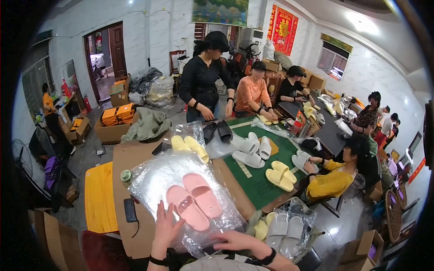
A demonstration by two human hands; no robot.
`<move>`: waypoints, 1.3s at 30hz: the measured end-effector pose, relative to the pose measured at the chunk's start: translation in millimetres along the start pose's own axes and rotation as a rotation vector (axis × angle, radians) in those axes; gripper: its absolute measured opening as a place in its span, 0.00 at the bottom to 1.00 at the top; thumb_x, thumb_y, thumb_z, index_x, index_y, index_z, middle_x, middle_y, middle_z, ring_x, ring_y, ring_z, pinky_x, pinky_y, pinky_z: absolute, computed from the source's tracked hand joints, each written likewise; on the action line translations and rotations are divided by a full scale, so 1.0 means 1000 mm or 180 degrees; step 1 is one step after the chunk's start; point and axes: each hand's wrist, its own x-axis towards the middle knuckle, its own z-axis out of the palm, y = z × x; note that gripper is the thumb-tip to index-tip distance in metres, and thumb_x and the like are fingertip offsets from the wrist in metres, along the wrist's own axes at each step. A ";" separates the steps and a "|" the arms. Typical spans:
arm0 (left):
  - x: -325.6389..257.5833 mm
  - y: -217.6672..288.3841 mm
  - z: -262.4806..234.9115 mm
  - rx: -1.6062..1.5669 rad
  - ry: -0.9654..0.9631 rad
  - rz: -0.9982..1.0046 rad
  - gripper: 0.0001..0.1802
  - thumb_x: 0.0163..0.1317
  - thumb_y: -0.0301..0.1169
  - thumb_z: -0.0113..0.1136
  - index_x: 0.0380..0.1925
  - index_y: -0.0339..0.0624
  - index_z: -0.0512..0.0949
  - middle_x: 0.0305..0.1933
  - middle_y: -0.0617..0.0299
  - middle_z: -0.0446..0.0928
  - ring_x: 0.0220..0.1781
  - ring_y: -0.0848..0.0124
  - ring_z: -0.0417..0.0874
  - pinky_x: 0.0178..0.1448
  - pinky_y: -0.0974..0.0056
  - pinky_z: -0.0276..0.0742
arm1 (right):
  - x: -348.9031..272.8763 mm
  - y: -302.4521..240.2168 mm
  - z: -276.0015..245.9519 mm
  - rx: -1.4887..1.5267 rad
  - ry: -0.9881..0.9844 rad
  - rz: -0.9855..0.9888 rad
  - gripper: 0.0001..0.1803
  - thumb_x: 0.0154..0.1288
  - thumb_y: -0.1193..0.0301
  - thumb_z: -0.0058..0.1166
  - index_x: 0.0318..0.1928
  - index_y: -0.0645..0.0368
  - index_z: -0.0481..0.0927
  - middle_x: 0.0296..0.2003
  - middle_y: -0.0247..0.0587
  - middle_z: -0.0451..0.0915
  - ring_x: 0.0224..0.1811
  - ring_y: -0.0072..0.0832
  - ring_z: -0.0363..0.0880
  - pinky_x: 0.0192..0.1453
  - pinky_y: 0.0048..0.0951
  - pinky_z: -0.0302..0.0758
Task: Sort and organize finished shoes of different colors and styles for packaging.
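Two pink slide slippers (209, 198) lie side by side on a stack of clear plastic bags (149, 180) in front of me. A shiny clear patch crosses the left slipper's strap; I cannot tell whether the pair is inside a bag. My left hand (166, 226) is open with its fingers spread, close by the left slipper's outer edge. Stretched across the near edge of the plastic, my right hand (235, 240) has its fingers extended and seems to hold nothing. Both wrists wear black bands.
Yellow slippers (190, 148) and black slippers (218, 131) sit at the table's far side. Grey slippers (248, 159) rest on a green mat (239, 178). Bagged slippers (285, 230) lie right of my right hand. A phone-like black object (130, 210) is at left. Several people work around the tables.
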 end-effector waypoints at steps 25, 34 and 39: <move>-0.011 -0.015 0.062 0.0061 0.0038 -0.0174 0.55 0.59 0.51 0.65 0.75 0.35 0.45 0.77 0.27 0.40 0.78 0.33 0.40 0.77 0.38 0.42 | 0.164 0.067 0.003 -0.1971 0.2831 0.0175 0.27 0.64 0.51 0.57 0.50 0.61 0.75 0.40 0.51 0.77 0.40 0.48 0.80 0.38 0.46 0.80; -0.011 -0.016 0.063 0.0088 0.0104 -0.0161 0.55 0.58 0.51 0.65 0.75 0.35 0.48 0.77 0.27 0.41 0.78 0.34 0.42 0.77 0.38 0.44 | 0.157 0.062 0.005 -0.2030 0.3131 0.0054 0.23 0.60 0.53 0.59 0.46 0.58 0.76 0.38 0.48 0.78 0.38 0.48 0.80 0.41 0.48 0.77; -0.012 -0.014 0.062 0.0083 0.0118 -0.0169 0.55 0.58 0.52 0.65 0.75 0.34 0.48 0.76 0.27 0.42 0.79 0.35 0.41 0.77 0.38 0.43 | 0.156 0.059 0.004 -0.1988 0.3200 -0.0029 0.21 0.60 0.54 0.59 0.42 0.58 0.76 0.37 0.49 0.78 0.37 0.48 0.80 0.41 0.47 0.77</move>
